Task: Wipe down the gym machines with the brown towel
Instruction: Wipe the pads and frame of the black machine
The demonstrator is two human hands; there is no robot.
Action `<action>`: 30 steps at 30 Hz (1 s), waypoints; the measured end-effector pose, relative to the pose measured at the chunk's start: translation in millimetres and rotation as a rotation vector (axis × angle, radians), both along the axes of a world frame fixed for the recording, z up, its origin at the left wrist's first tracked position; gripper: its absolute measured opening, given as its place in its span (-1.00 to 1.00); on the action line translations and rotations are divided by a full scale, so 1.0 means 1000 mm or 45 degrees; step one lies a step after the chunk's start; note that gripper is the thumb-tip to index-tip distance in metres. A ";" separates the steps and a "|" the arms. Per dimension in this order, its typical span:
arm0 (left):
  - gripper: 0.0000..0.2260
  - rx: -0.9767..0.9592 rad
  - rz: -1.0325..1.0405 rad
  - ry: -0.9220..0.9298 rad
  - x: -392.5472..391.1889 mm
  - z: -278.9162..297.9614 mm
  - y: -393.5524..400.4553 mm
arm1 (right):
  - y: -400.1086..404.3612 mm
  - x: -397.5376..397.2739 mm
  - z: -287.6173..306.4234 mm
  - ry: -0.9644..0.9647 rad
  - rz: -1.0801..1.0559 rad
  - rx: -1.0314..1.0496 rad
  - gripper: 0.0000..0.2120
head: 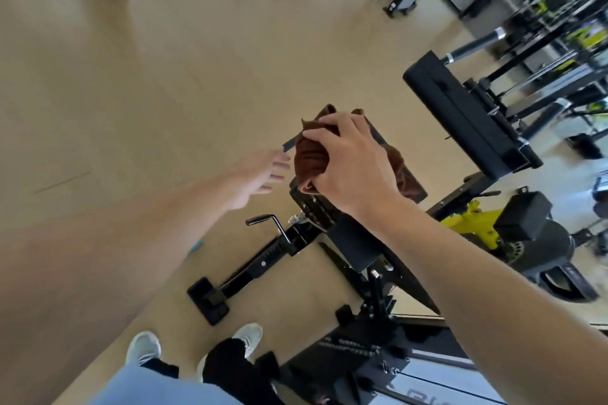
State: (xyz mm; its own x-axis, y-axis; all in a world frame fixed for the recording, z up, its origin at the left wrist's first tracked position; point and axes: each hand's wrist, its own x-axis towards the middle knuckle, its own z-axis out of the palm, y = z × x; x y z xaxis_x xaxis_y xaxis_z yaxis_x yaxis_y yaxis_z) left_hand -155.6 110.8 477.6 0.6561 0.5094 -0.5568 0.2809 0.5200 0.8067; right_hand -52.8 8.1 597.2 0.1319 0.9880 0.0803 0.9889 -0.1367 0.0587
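**Towel bunched on the machine pad**

The right hand [348, 161] clenched the brown towel [311, 158], fingers curled over the bunched cloth and pressing it onto the top of a black gym machine [332, 227]. More of the towel trailed out behind the grip, draped over the pad. Just to the left of the grip, the left hand [260, 174] hovered released, fingers loosely extended toward the cloth, grasping nothing. Below the grip stood an adjustment handle [263, 219] and white shoes [144, 347].
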 end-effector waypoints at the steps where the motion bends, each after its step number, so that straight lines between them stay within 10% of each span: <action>1: -0.60 0.033 0.020 0.019 -0.001 -0.004 -0.002 | 0.015 0.000 0.001 -0.020 -0.008 -0.113 -0.59; 5: -0.74 0.063 0.101 0.021 -0.008 -0.016 -0.015 | 0.047 0.002 0.008 0.112 -0.109 -0.367 -0.71; 15: -0.80 0.565 0.243 -0.123 0.007 0.049 -0.011 | -0.073 0.014 -0.009 0.153 -0.057 0.232 -0.48; 27: -0.72 1.703 -0.413 -0.222 0.074 0.114 -0.079 | -0.215 0.040 -0.039 0.083 -0.428 0.687 -0.60; 30: -0.70 1.813 -0.618 -0.165 0.089 0.124 -0.106 | -0.238 0.029 -0.045 0.544 -0.933 0.858 -0.42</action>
